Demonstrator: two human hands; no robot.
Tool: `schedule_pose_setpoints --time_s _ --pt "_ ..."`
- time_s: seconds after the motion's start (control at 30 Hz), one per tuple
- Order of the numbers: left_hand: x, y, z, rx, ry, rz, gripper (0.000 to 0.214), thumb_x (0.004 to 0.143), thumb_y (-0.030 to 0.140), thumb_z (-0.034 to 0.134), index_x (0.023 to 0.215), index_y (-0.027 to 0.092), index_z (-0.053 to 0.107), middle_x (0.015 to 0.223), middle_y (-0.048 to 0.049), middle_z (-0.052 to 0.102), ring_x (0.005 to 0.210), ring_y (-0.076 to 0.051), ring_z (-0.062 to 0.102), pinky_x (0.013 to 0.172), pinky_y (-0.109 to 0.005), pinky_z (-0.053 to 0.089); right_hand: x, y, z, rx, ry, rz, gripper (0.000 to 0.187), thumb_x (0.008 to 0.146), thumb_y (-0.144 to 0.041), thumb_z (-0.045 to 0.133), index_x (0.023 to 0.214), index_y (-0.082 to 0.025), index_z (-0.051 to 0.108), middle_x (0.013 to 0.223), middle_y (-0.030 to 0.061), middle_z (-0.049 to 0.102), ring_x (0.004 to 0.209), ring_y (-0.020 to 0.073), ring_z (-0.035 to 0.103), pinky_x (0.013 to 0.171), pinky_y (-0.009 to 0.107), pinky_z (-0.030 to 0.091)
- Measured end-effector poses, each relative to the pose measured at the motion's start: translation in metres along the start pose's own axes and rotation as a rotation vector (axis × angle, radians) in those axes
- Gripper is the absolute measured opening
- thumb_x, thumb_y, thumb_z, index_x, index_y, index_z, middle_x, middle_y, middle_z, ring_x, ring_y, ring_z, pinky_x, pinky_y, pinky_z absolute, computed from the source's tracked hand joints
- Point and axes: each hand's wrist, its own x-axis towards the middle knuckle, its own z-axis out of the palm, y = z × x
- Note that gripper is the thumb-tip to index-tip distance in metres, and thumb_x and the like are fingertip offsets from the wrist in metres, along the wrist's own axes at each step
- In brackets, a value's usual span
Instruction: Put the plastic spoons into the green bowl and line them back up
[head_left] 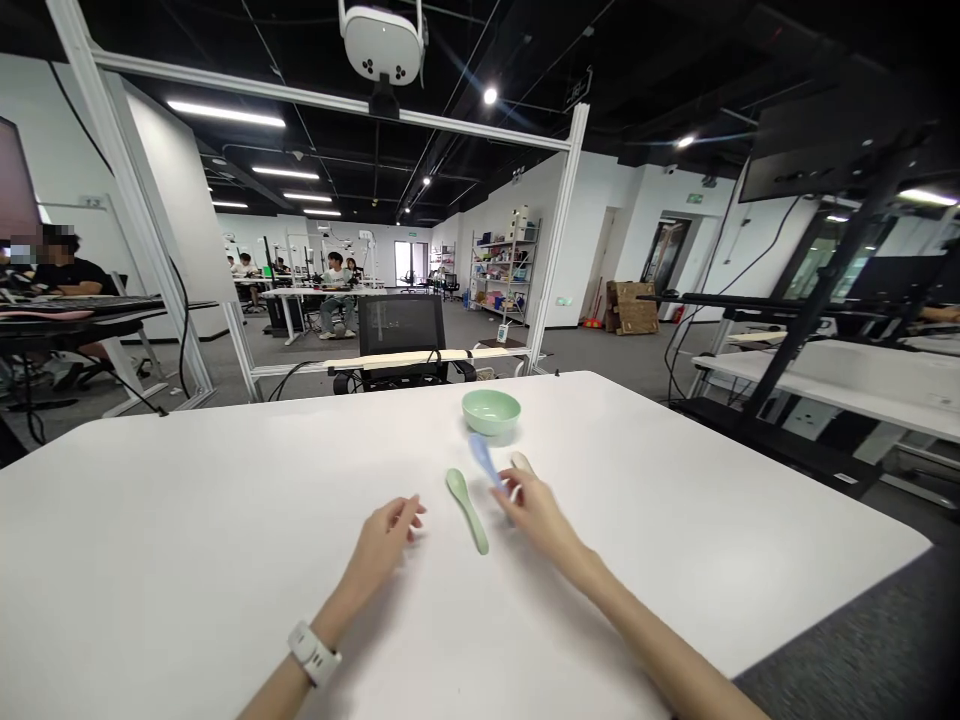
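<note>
My right hand pinches the handle of a blue spoon, lifting it slightly off the white table. A beige spoon lies just beyond that hand, partly hidden by the fingers. A green spoon lies flat between my two hands. My left hand rests on the table to the left of the green spoon, fingers loosely curled and holding nothing. A pale green bowl stands a little beyond the spoons.
A black office chair stands behind the table's far edge. White frame posts rise at the back. Another desk with black stands is to the right. People sit at desks far left and in the background.
</note>
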Motion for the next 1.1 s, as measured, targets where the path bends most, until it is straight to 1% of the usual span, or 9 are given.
schedule_pose_setpoints --time_s 0.1,0.23,0.33,0.43,0.53,0.67,0.83,0.97,1.1 --pt "-0.001 0.015 0.031 -0.101 -0.127 -0.055 0.077 0.075 0.092 0.048 0.084 0.019 0.070 0.078 -0.0055 0.068 0.060 -0.017 0.056 0.058 -0.032 0.042 -0.015 -0.043 0.029 0.085 -0.133 -0.063 0.025 0.097 -0.040 0.066 0.106 -0.018 0.074 0.085 0.0037 0.070 0.070 0.0186 0.063 0.065 0.030 0.047" --pt "0.000 0.017 0.039 -0.139 -0.135 -0.047 0.072 0.072 0.092 0.050 0.075 0.021 0.063 0.062 0.0035 0.050 0.055 -0.013 0.043 0.055 -0.030 0.033 -0.022 -0.063 0.038 0.087 -0.247 -0.047 0.021 0.098 -0.037 0.068 0.102 -0.017 0.072 0.088 0.0040 0.070 0.069 0.0174 0.061 0.064 0.029 0.045" --pt "0.005 0.011 0.032 -0.099 -0.100 -0.069 0.070 0.070 0.094 0.049 0.067 0.024 0.055 0.058 0.0052 0.043 0.054 -0.013 0.039 0.055 -0.030 0.031 -0.016 -0.058 0.032 0.052 -0.241 -0.041 0.029 0.103 -0.040 0.064 0.119 -0.016 0.069 0.091 0.0053 0.072 0.076 0.0207 0.067 0.072 0.032 0.051" --pt "0.012 0.006 0.027 -0.027 -0.066 -0.076 0.066 0.070 0.091 0.050 0.061 0.026 0.050 0.058 0.0037 0.045 0.057 -0.014 0.042 0.058 -0.032 0.033 -0.011 -0.046 0.029 -0.134 -0.148 -0.055 0.037 0.109 -0.042 0.053 0.132 -0.015 0.063 0.112 0.0145 0.074 0.094 0.0268 0.072 0.085 0.038 0.055" --pt "0.019 0.005 0.031 0.054 -0.051 -0.076 0.062 0.074 0.085 0.050 0.060 0.025 0.051 0.061 0.0004 0.053 0.061 -0.016 0.049 0.064 -0.033 0.038 -0.012 -0.034 0.036 -0.270 -0.181 -0.090 0.037 0.106 -0.026 0.054 0.140 -0.014 0.058 0.128 0.0205 0.070 0.108 0.0300 0.072 0.092 0.040 0.055" --pt "0.025 0.009 0.044 0.178 -0.062 -0.101 0.051 0.085 0.070 0.048 0.065 0.024 0.059 0.068 -0.0043 0.067 0.069 -0.022 0.061 0.069 -0.035 0.041 -0.011 -0.018 0.041 -0.186 -0.193 -0.164 0.053 0.098 -0.010 0.047 0.151 -0.016 0.049 0.128 0.0167 0.071 0.107 0.0258 0.072 0.094 0.037 0.054" --pt "0.030 0.022 0.058 0.341 -0.071 -0.152 0.042 0.095 0.052 0.048 0.077 0.023 0.071 0.087 -0.0067 0.081 0.084 -0.024 0.072 0.072 -0.033 0.042 0.011 0.013 0.001 -0.146 0.034 -0.126 0.047 0.100 -0.026 0.047 0.146 -0.015 0.054 0.103 0.0102 0.072 0.088 0.0247 0.068 0.086 0.038 0.054" --pt "0.033 0.031 0.067 0.447 -0.042 -0.185 0.039 0.099 0.046 0.046 0.092 0.022 0.077 0.103 -0.0083 0.085 0.094 -0.026 0.075 0.078 -0.034 0.044 0.032 0.061 -0.052 -0.173 0.207 -0.071 0.046 0.098 -0.039 0.048 0.136 -0.016 0.059 0.091 0.0055 0.067 0.078 0.0237 0.062 0.080 0.037 0.051" --pt "0.032 0.036 0.072 0.524 -0.034 -0.185 0.043 0.101 0.044 0.043 0.100 0.020 0.079 0.110 -0.0111 0.085 0.101 -0.028 0.076 0.083 -0.036 0.045 0.037 0.112 -0.093 -0.215 0.247 -0.002 0.047 0.094 -0.042 0.048 0.131 -0.016 0.061 0.085 0.0028 0.062 0.074 0.0229 0.059 0.077 0.036 0.049"
